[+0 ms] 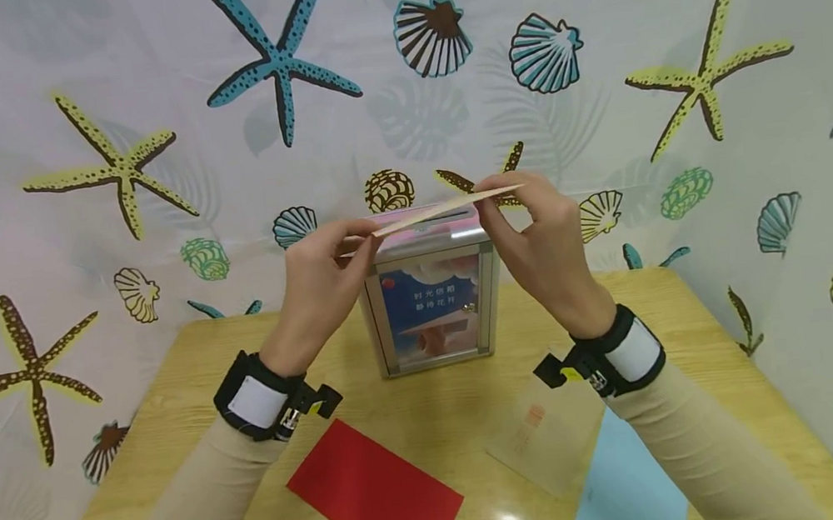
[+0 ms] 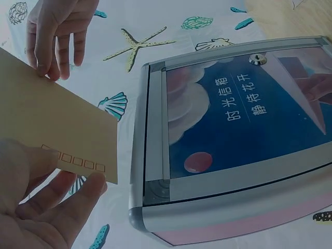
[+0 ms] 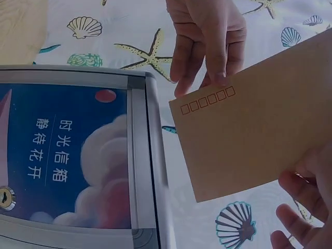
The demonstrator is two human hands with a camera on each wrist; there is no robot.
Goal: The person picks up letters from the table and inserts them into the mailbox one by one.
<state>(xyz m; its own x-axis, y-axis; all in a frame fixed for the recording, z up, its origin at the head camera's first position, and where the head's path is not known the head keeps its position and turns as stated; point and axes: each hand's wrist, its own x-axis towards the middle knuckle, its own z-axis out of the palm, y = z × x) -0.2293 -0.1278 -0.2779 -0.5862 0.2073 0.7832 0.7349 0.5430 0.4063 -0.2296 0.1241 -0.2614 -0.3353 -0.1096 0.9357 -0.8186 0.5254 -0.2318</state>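
My left hand (image 1: 331,272) pinches one end of a tan paper envelope (image 2: 57,119), while my right hand (image 1: 542,235) pinches the other end. In the head view the envelope appears nearly edge-on, its right end higher, above the top of a metal-framed letter box (image 1: 439,360). A dark slot (image 1: 450,217) shows on the box top, partly behind the envelope. Small red printed squares (image 3: 207,100) line the envelope's edge beside the left hand's fingers. In both wrist views the envelope is apart from the box.
On the wooden table (image 1: 222,354) lie a red envelope (image 1: 378,490), a pale tan envelope (image 1: 543,440) and a light blue envelope (image 1: 626,482), the last partly under the right forearm. Behind the box hangs a cloth (image 1: 346,149) printed with starfish and shells.
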